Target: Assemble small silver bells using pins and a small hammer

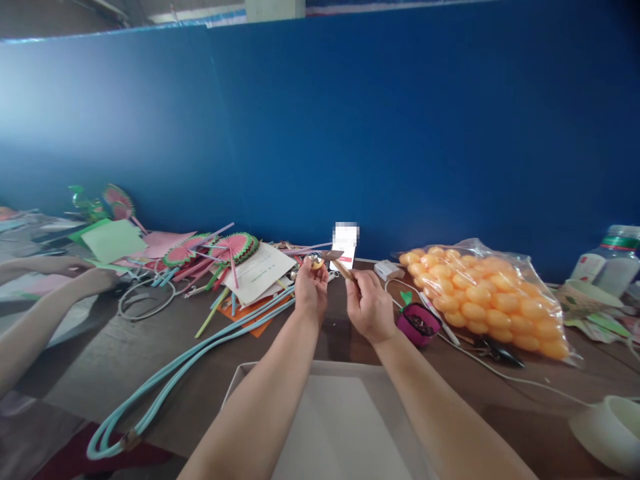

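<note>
My left hand (311, 293) is closed around a small shiny gold-and-silver round piece (316, 263), mostly covered by the fingers. In my right hand (370, 303) is a wooden-handled tool (343, 268) with a dark brown head. That head is right beside the shiny piece; whether the two touch, I cannot tell. Behind both hands a lit phone (345, 241) leans upright against the blue panel. A magenta pouch (420, 325) holding small dark bits stands just right of my right hand. Below my forearms lies a pale shallow box (340, 427).
A clear bag of orange balls (485, 297) lies on the right, with a tape roll (613, 433) nearer. Pale blue tubes (185, 357) curve across the left. Paper fans (233, 250) and sheets (260, 272) are heaped behind them. Another person's arms (45, 307) reach in at far left.
</note>
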`<state>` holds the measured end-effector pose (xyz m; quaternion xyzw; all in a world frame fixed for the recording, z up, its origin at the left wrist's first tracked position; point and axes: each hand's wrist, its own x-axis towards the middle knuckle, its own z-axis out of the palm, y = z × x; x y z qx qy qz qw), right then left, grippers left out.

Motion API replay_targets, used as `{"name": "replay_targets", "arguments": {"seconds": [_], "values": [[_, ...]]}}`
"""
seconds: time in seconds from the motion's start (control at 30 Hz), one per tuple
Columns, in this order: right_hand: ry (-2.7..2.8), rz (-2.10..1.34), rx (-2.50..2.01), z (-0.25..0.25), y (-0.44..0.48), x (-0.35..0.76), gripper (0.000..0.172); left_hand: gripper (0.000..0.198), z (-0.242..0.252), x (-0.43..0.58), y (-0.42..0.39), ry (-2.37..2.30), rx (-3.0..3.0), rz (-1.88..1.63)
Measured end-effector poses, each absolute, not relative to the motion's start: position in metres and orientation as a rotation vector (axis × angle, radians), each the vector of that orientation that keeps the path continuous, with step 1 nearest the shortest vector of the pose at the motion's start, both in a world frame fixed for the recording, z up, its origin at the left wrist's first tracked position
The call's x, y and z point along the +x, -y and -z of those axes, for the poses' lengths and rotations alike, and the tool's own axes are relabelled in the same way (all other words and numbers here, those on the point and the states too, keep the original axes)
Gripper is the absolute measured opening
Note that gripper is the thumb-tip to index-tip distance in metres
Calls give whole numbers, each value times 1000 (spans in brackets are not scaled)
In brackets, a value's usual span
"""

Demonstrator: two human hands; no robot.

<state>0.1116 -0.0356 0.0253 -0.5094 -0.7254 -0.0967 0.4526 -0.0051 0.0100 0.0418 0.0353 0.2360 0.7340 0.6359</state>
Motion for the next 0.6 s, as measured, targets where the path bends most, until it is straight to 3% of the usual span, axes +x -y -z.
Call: {"name": "replay_targets", "arguments": {"seconds": [0.6], "values": [[1795, 260, -1266, -22, 33, 111, 25, 12, -38, -4, -11, -572, 103, -1689]]}}
